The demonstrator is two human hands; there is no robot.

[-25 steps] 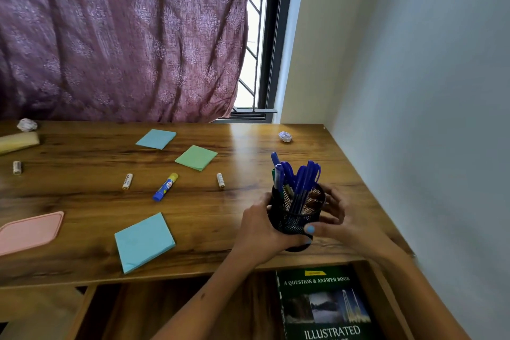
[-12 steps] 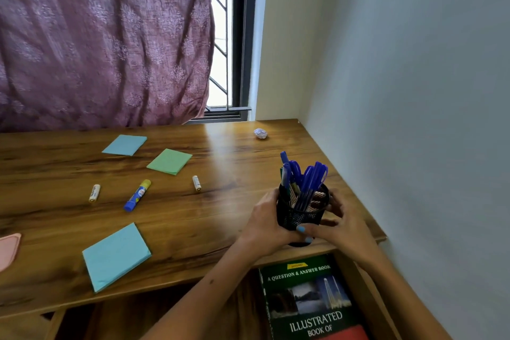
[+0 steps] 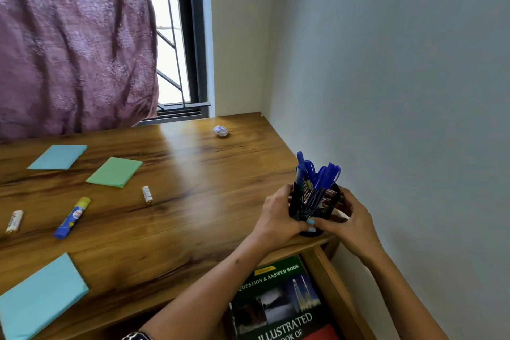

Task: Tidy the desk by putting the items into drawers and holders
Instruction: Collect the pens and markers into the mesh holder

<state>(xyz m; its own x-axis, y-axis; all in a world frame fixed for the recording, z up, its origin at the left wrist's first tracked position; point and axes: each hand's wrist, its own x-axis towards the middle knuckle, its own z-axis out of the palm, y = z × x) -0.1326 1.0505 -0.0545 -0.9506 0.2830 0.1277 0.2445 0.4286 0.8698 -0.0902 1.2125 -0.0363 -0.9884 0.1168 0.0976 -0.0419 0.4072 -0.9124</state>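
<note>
Left hand: the left hand (image 3: 277,218) wraps the left side of the pen holder (image 3: 311,208), fingers curled against the mesh, thumb across the front.
Right hand: the right hand (image 3: 349,219) wraps the right side of the same holder, thumb on the front next to the left thumb, fingers curled round the far side.
Pen holder: black mesh cup, upright, gripped between both hands, its base at the desk's near right corner; contact with the wood cannot be confirmed.
Pens: a bunch of blue pens (image 3: 320,174) stands in the holder, caps up, rising above both hands.
Desk: the wooden desk (image 3: 193,201) extends left of and beyond the hands.
Drawer: an open drawer (image 3: 328,279) lies below the hands, under the desk edge.
Book: a green book (image 3: 278,303) lies flat in the drawer, beneath the two forearms.
Batteries: one small battery (image 3: 147,194) lies well left of the left hand; a second (image 3: 14,221) lies far left.
Glue stick: a blue glue stick (image 3: 72,217) with a yellow cap lies between the two batteries.
Note pads: a green pad (image 3: 114,172) and a blue pad (image 3: 58,157) lie left of and beyond the hands; a larger blue pad (image 3: 38,298) lies left of the left forearm, near the front edge.
Paper ball: a crumpled paper ball (image 3: 221,130) lies beyond the hands, near the window (image 3: 171,36).
Curtain: a mauve curtain (image 3: 74,41) hangs behind the desk, left of the window.
</note>
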